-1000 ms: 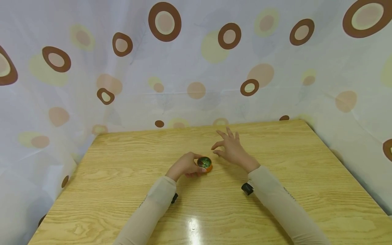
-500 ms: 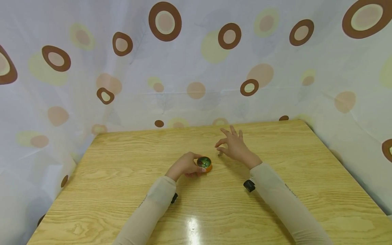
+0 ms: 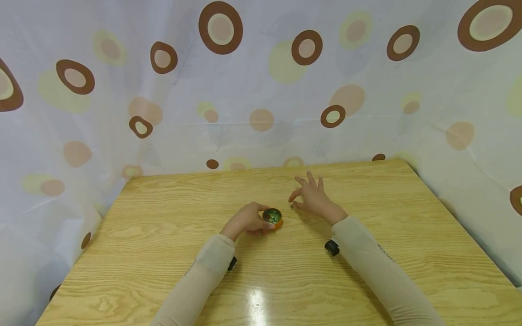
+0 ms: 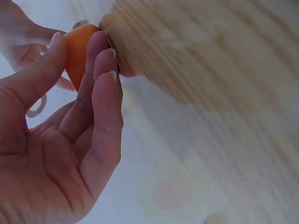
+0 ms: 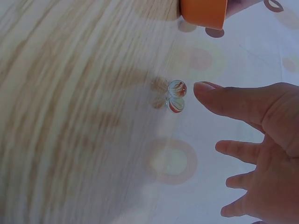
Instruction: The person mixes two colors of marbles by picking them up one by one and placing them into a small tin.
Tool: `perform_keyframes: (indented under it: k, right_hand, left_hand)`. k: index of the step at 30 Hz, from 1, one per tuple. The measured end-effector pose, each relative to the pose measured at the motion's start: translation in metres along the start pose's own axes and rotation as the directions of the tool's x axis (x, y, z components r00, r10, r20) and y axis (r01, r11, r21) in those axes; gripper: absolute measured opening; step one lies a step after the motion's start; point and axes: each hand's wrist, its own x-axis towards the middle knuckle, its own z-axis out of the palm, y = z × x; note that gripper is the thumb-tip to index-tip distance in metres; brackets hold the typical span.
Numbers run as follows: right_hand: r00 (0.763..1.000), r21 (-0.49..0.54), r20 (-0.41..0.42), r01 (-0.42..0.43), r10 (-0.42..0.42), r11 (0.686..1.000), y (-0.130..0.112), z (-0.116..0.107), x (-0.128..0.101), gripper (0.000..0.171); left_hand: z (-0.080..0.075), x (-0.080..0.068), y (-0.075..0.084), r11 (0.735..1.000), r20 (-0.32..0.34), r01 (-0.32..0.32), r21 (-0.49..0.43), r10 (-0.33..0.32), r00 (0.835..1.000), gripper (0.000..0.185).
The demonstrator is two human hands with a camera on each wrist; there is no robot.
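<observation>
My left hand [image 3: 248, 218] grips a small orange cup [image 3: 279, 224] standing on the wooden table, thumb and fingers on opposite sides of its wall. Shiny greenish pieces lie inside, too small to identify. Right of the cup, my right hand [image 3: 314, 199] hovers low with its thumb and index finger apart and the other fingers spread. Two clear glass marbles, one with reddish-brown streaks [image 5: 177, 87] and one with a red streak [image 5: 176, 104], rest side by side on the tabletop. In the right wrist view the thumb tip is just short of them, and nothing is held.
The wooden table [image 3: 171, 253] extends around both hands. A pale cloth [image 3: 179, 90] with brown and yellow ovals hangs behind and beside it. A dark strap-mounted device [image 3: 332, 247] sits under the right wrist.
My right hand has shifted slightly right, away from the cup, and a marble now shows by its thumb. My left hand and the cup have stayed in place.
</observation>
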Motion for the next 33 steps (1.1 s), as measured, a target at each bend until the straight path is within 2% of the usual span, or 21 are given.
perform_keyframes:
  k: [6, 33]
  right_hand:
    - [0.999, -0.021, 0.039, -0.003, 0.004, 1.0, -0.0002, 0.0012, 0.0023, 0.02]
    - [0.998, -0.042, 0.059, 0.019, -0.016, 0.999, 0.0028, 0.008, 0.0079, 0.011]
  left_hand:
    - [-0.001, -0.0001, 0.0005, 1.0, 0.004, 0.002, -0.002, -0.002, 1.0, 0.067]
    - [0.0, -0.0012, 0.0023, 1.0, -0.011, 0.01, 0.014, -0.01, 1.0, 0.066]
